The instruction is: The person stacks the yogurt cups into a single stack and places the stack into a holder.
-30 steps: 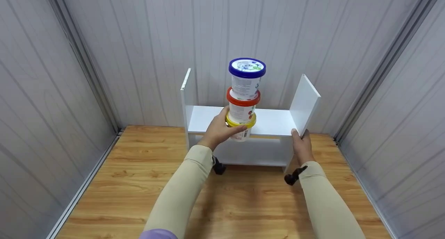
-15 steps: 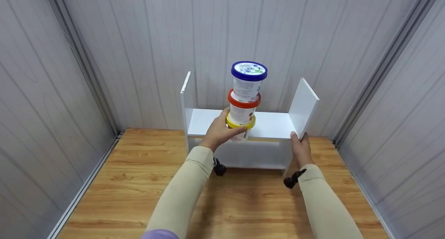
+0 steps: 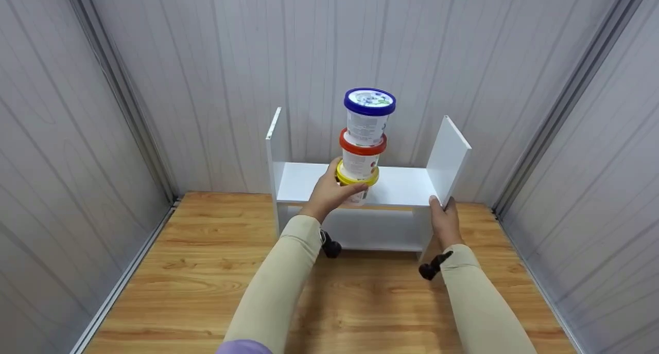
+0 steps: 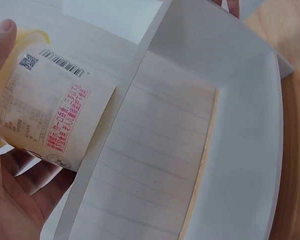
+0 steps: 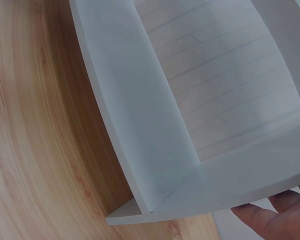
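My left hand [image 3: 329, 193] grips the lowest of three white tubs stacked upright. That tub has a yellow lid [image 3: 355, 177]; on it stands a red-lidded tub [image 3: 359, 164], and a blue-lidded tub [image 3: 366, 126] with flowers on its lid tops the stack. The stack overlaps the upper board of a white two-tier shelf [image 3: 404, 184] in the head view. The left wrist view has the lowest tub's base [image 4: 92, 135] right at the board's front edge. My right hand [image 3: 446, 225] holds the shelf's right side panel [image 3: 449, 156], thumb in front and fingers on the outer side.
The shelf stands on a wood-grain floor [image 3: 221, 271], near the pale panelled back wall [image 3: 231, 86]. Its lower board [image 3: 381, 235] lies beneath the upper one, and the left side panel [image 3: 278, 148] rises beside the stack. Side walls flank the floor.
The tub stack has risen slightly relative to the shelf's upper board, its base now level with the front edge in the head view. The right hand keeps its hold on the side panel.
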Demonstrator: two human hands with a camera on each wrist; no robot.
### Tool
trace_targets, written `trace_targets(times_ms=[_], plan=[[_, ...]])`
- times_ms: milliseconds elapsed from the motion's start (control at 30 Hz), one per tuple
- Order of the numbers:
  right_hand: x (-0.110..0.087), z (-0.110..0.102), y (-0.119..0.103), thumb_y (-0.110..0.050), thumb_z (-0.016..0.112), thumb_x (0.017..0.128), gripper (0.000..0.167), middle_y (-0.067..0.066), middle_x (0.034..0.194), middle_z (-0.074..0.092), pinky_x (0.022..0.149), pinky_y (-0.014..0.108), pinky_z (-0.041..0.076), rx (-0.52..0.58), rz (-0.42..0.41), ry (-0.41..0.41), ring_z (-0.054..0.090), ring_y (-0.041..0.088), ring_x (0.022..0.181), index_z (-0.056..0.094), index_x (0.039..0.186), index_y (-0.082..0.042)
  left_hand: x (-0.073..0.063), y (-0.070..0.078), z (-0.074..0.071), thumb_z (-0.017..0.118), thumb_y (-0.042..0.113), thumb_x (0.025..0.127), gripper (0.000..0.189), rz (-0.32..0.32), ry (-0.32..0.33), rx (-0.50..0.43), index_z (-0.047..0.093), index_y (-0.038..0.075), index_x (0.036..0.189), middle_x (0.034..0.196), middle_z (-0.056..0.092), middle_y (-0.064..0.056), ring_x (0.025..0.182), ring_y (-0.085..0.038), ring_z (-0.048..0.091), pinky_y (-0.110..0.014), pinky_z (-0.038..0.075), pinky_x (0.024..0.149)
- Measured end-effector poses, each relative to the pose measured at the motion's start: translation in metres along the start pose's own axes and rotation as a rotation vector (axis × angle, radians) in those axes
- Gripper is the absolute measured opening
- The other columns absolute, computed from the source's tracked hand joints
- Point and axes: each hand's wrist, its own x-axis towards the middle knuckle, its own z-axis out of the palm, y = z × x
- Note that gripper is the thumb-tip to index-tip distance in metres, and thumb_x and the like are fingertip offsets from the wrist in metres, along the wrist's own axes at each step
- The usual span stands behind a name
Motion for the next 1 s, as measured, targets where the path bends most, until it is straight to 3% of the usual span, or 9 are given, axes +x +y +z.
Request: trace_targets(times_ms=[200,833,1000], plan=[[0.001,0.0,0.0,-0.047,0.04,0.105,0.081,0.019,0.167,0.009,0.125,0.046,0.015,0.018,-0.03,0.004,0.013,0.031,0.153,-0.001,0.163,-0.009,0.003,0.002,0.004,0.088,0.054,0.073,0.093,-0.011,0.03,-0.005,0.039,0.033,0.15,0.131,0.06,0.009,0.117,-0.014,0.057,-0.042,0.046,0.106],[0.002,-0.002,-0.001,-0.051,0.038,0.104,0.08,0.016,0.168,0.01,0.124,0.05,0.016,-0.003,0.009,0.008,0.015,0.031,0.153,0.0,0.163,-0.013,0.013,0.004,0.016,0.085,0.057,0.075,0.101,-0.056,0.103,-0.025,0.031,0.031,0.156,0.139,0.056,0.005,0.125,-0.017,0.054,-0.041,0.045,0.108],[0.002,-0.001,0.0,-0.049,0.039,0.104,0.079,0.019,0.166,0.014,0.124,0.048,0.017,-0.001,-0.015,0.011,0.017,0.032,0.152,0.003,0.163,-0.01,0.017,0.006,0.02,0.084,0.056,0.076,0.101,-0.069,0.134,-0.018,0.031,0.03,0.157,0.142,0.055,0.005,0.127,-0.017,0.055,-0.038,0.045,0.107]])
